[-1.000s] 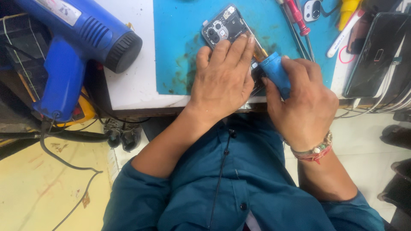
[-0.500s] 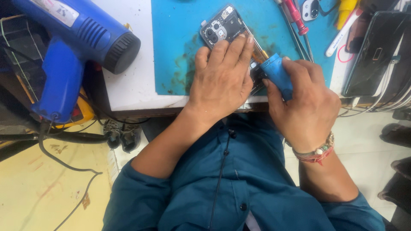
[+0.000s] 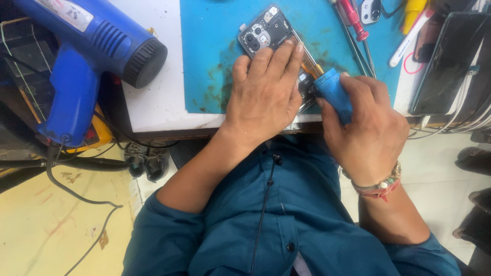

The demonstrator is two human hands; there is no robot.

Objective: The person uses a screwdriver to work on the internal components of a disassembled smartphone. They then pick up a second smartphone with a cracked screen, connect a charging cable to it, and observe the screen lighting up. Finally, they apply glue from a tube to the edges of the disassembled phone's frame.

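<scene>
Opened smartphone [image 3: 266,28], back cover off, lies on the teal mat [image 3: 209,51] at top centre, pinned flat under the left hand [image 3: 263,97]. Right hand [image 3: 365,133] is wrapped tight around a blue-handled tool [image 3: 333,93] touching the phone's lower part. Big blue heat gun [image 3: 87,56] sits upper left.

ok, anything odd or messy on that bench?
Yes: the blue mat carries dark brown stains beside the opened phone, and the blue heat gun overhangs the table edge. The phone lies askew under the left hand.
</scene>
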